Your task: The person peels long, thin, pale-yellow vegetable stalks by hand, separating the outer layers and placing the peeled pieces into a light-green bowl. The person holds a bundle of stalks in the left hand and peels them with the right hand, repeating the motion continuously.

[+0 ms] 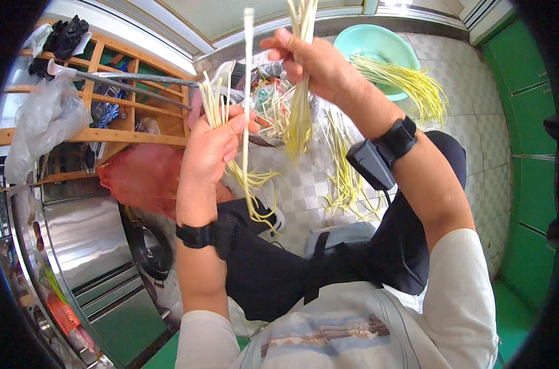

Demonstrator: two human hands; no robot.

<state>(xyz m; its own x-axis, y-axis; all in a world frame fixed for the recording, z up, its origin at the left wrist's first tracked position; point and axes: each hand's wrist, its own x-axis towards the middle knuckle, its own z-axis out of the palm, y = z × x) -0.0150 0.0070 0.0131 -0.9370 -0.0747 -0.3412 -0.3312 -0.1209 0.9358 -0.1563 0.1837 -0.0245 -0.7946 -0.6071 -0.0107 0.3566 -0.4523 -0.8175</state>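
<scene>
My left hand holds a small bunch of pale yellow-green vegetable stalks, likely yellow chives, their thin leafy ends hanging below. One longer white stalk stands upright at its fingertips. Higher and to the right, my right hand grips a thicker bunch, white ends up and yellow ends hanging. Below it a loose pile of the same stalks lies on the tiled floor. Another bundle rests over the rim of a mint-green plastic basin.
Behind my hands stands a container of trimmings and litter. A wooden slatted rack with plastic bags and two metal poles is at the left, above a red bag. A steel appliance is lower left; green cabinets line the right.
</scene>
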